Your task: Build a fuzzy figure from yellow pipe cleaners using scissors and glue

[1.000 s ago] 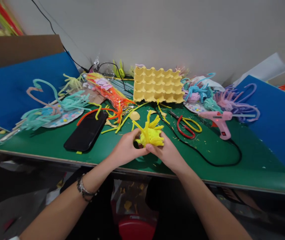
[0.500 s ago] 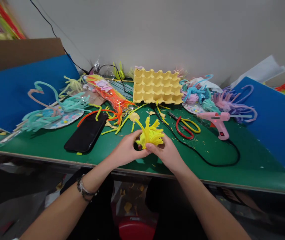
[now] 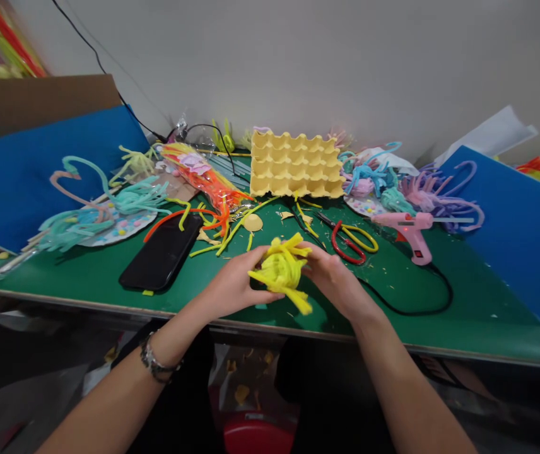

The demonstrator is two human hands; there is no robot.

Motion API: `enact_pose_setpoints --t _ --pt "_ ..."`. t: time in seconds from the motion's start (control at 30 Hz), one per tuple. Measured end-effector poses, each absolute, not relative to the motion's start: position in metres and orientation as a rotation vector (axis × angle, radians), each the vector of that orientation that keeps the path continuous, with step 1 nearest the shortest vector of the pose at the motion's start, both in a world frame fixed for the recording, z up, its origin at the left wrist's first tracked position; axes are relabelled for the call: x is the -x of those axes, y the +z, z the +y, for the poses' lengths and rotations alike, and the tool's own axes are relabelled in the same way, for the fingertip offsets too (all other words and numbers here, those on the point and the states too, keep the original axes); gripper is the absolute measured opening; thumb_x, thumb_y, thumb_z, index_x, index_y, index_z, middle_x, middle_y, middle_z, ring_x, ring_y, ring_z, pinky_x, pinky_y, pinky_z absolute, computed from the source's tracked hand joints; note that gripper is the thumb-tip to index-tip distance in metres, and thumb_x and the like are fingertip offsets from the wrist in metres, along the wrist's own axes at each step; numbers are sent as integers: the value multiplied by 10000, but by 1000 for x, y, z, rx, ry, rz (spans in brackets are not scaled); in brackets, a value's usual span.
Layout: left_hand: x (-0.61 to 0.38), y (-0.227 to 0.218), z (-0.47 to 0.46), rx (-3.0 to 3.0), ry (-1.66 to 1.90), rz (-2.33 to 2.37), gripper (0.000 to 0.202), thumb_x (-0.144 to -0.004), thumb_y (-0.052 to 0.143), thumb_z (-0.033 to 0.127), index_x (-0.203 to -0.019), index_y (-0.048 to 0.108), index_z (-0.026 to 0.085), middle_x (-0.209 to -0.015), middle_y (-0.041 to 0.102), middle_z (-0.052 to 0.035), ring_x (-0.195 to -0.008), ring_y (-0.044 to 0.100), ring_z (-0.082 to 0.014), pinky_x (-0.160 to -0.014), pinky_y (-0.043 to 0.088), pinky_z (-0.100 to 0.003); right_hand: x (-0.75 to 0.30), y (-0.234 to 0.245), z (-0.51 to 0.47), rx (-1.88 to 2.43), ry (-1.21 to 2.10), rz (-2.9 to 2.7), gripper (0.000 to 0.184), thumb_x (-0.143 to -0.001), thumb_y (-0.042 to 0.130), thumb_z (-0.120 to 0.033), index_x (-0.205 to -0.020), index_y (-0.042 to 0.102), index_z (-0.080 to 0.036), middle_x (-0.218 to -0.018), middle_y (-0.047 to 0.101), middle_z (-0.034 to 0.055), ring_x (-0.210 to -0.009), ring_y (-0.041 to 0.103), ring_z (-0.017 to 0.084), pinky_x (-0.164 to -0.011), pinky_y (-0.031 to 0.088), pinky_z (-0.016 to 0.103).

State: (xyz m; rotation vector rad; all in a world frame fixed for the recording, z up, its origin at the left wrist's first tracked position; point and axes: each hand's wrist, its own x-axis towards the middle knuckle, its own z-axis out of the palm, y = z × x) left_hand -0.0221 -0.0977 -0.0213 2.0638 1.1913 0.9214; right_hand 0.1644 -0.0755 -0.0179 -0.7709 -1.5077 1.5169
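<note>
A ball of yellow pipe cleaners (image 3: 281, 271), with loose ends sticking out, is held just above the front of the green table. My left hand (image 3: 234, 284) grips it from the left, thumb below and fingers around its far side. At its right is my right hand (image 3: 339, 284), fingers stretched toward the top of the ball and thumb lifted off. Its fingertips are partly hidden behind the yellow ends, so contact is unclear. A small round yellow piece (image 3: 253, 222) lies on the table beyond the hands.
A black phone (image 3: 161, 255) lies left. Red-and-yellow-handled pliers (image 3: 348, 243) and a pink glue gun (image 3: 412, 233) with its cord lie right. Behind are a yellow egg tray (image 3: 297, 165), an orange pipe-cleaner bundle (image 3: 208, 180) and blue panels (image 3: 501, 233) at both sides.
The yellow ball has turned, now showing its wound, rounded side. My right thumb has come off it, and the right hand has shifted right and loosened. My left hand keeps its hold.
</note>
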Motion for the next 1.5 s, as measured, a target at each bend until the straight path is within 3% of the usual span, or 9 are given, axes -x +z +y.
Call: enact_pose_setpoints --t 0.27,0.47,0.77,0.93,1.07,1.17,1.27,1.37,1.5 --pt "22 -19 -97 -2331 644 1256 543 -671 657 241 -1170 469 136 -1072 641 -110 -912 614 -232 -756 464 -316 -162 -9 -78 947 1155 -1776 155 -720 623 -275 -849 661 -197 -877 655 18 -833 607 150 -752 474 274" --pt "20 -16 -98 -2526 394 1369 453 -733 607 264 -1167 505 186 -970 688 -71 -845 648 -226 -711 454 -294 -161 -8 -74 1061 956 -1247 161 -660 661 -327 -639 594 -182 -528 573 -52 -481 531 79 -474 437 201" --pt "26 -12 -95 -2270 332 2242 573 -723 514 617 -1110 591 203 -681 696 -63 -696 662 -268 -502 368 -257 -154 -6 -75 922 1104 -976 229 -602 703 -347 -671 558 -183 -489 588 -67 -426 500 44 -440 408 166" --pt "30 -17 -94 -2438 636 2121 511 -753 538 542 -1108 579 177 -795 691 -83 -757 637 -256 -614 425 -296 -147 -4 -85 905 1114 -1110 222 -698 623 -367 -656 492 -193 -422 547 -77 -299 382 35 -324 301 179" --pt "30 -16 -98 -2500 1287 1802 383 -790 538 417 -1060 568 147 -1024 614 -135 -982 540 -267 -840 404 -379 -153 -6 -96 870 581 -1399 45 -756 586 -233 -765 544 -217 -546 591 -48 -448 548 98 -420 432 220" --pt "24 -10 -109 -2332 1564 1404 297 -865 403 404 -912 584 174 -871 625 -82 -870 545 -212 -808 408 -357 -161 -4 -104 653 15 -1662 174 -740 591 -128 -873 589 -241 -732 662 -4 -667 634 146 -635 516 284" --pt "13 -7 -121 -2107 1426 965 465 -896 246 487 -824 581 172 -672 604 -35 -655 545 -155 -651 436 -283 -163 -2 -107 511 -230 -1900 203 -769 559 -94 -927 577 -220 -705 662 3 -626 612 131 -683 517 283" --pt "5 -9 -126 -1988 1240 900 445 -862 324 522 -758 570 165 -649 593 -23 -593 524 -138 -571 433 -252 -158 -4 -106 437 -324 -2000 187 -794 542 -105 -954 557 -201 -705 659 14 -639 597 135 -687 517 292" --pt "1 -12 -127 -1904 1267 932 228 -845 435 308 -700 529 159 -600 542 11 -545 485 -102 -527 408 -212 -150 -8 -105 473 -175 -2027 215 -805 488 -92 -991 543 -184 -790 657 54 -747 606 149 -673 512 280"
